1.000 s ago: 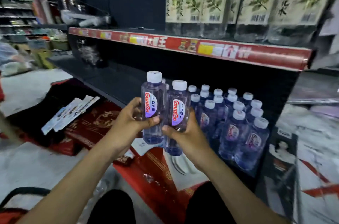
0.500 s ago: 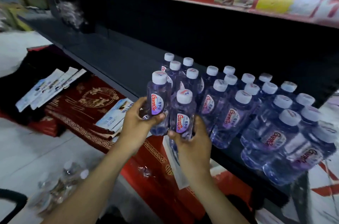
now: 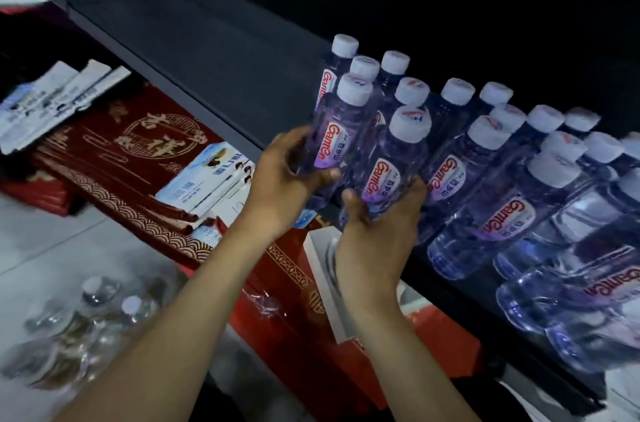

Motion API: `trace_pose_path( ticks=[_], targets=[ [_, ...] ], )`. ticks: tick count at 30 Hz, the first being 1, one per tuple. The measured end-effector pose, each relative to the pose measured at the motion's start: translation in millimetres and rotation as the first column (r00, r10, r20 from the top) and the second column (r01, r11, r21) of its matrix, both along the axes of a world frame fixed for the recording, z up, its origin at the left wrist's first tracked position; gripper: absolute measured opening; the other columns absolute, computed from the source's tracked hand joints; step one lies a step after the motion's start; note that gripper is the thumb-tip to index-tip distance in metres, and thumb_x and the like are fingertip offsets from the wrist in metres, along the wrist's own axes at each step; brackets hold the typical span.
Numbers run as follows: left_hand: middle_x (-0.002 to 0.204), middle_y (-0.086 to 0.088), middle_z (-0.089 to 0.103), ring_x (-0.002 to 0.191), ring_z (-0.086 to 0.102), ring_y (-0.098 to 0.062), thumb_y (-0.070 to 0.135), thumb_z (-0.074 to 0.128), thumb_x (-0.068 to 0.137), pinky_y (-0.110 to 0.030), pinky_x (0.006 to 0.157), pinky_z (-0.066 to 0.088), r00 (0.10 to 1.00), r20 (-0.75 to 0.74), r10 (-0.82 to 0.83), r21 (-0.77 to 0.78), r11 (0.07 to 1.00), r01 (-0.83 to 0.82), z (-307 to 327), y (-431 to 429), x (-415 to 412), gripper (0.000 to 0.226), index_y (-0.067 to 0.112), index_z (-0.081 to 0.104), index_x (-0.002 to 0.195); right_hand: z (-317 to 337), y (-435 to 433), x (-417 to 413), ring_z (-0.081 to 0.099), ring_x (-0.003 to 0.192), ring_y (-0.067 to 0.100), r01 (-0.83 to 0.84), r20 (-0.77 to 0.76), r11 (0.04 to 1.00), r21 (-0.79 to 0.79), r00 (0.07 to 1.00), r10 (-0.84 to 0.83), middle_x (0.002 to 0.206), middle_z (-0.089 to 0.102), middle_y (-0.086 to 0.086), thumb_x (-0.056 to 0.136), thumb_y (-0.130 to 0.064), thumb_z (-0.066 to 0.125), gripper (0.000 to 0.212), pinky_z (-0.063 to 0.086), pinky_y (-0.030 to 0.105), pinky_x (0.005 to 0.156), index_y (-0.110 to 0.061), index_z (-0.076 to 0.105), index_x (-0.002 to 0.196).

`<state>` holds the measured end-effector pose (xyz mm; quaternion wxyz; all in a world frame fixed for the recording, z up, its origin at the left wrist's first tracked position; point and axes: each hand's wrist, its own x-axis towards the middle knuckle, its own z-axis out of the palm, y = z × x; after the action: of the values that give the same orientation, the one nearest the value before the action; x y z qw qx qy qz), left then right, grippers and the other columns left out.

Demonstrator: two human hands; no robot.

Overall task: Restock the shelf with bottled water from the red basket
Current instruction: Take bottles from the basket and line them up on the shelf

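Red "Ganten" lettering marks both clear, white-capped bottles. Curled fingers of the left hand grip the left bottle, and those of the right hand grip the right bottle, at the front edge of the shelf.

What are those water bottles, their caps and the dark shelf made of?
Bottles: clear glossy plastic, it seems; you see through them and light glints off. Caps: opaque white plastic, matte. Shelf: probably painted metal, dark grey, smooth, with a thin straight edge; not certain.
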<state>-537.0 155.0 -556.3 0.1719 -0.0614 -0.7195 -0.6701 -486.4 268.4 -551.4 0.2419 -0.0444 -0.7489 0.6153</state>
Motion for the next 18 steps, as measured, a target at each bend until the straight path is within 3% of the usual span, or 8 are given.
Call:
trace_pose_path(
  ticks=[4,8,11,13,15,18],
  targets=[
    [0.121,-0.008,0.063,0.110,0.063,-0.015,0.024,0.077,0.072,-0.038,0.096,0.053,1.000,0.006,0.007,0.012,1.000,-0.007,-6,1,-8,0.056,0.020,0.062,0.126,-3,-6,-9,0.050,0.120,-0.003,0.037,0.018,0.999,-0.008,0.999,-0.037,0.139,0.048,-0.002,0.089,-0.005,0.068,0.073,0.039,-0.002,0.090,-0.023,0.028,0.148],
    [0.127,-0.008,0.060,0.119,0.059,-0.019,0.025,0.075,0.076,-0.046,0.101,0.050,0.999,0.008,-0.052,0.028,0.998,0.051,-9,3,-17,0.059,0.022,0.058,0.132,-1,-10,-22,0.048,0.125,0.000,0.064,0.029,0.998,-0.017,0.998,-0.064,0.145,0.045,-0.001,0.090,-0.003,0.066,0.077,0.039,0.003,0.097,-0.020,0.024,0.152],
    [0.128,-0.013,0.057,0.119,0.059,-0.013,0.012,0.073,0.081,-0.037,0.104,0.048,0.994,-0.004,-0.105,0.058,0.993,0.105,-9,7,-22,0.057,0.018,0.056,0.135,-2,-12,-29,0.048,0.130,0.006,0.099,0.028,0.995,-0.007,0.995,-0.098,0.147,0.044,0.001,0.089,-0.002,0.067,0.079,0.039,0.011,0.104,-0.019,0.023,0.153],
    [0.129,-0.011,0.057,0.119,0.058,-0.010,0.009,0.071,0.082,-0.033,0.105,0.047,0.991,-0.014,-0.131,0.057,0.990,0.131,-9,9,-26,0.055,0.024,0.055,0.133,-3,-13,-31,0.048,0.131,0.006,0.118,0.035,0.993,0.002,0.992,-0.118,0.147,0.044,0.001,0.089,0.000,0.066,0.080,0.037,0.007,0.103,-0.020,0.022,0.152],
    [0.128,-0.008,0.058,0.120,0.057,-0.013,0.013,0.070,0.080,-0.038,0.106,0.045,0.991,-0.023,-0.134,0.050,0.990,0.135,-9,10,-31,0.054,0.035,0.056,0.127,-3,-14,-34,0.046,0.132,0.006,0.134,0.043,0.991,0.013,0.990,-0.135,0.148,0.043,0.001,0.089,0.001,0.065,0.081,0.036,0.007,0.104,-0.020,0.020,0.154],
    [0.125,-0.007,0.054,0.121,0.055,-0.016,0.019,0.069,0.078,-0.042,0.108,0.044,0.992,-0.002,-0.129,0.052,0.990,0.129,-11,10,-39,0.052,0.035,0.056,0.125,-4,-17,-40,0.045,0.133,0.008,0.166,0.057,0.986,0.029,0.984,-0.167,0.149,0.041,0.004,0.090,0.001,0.065,0.083,0.041,0.020,0.108,-0.019,0.017,0.154]
  ],
)
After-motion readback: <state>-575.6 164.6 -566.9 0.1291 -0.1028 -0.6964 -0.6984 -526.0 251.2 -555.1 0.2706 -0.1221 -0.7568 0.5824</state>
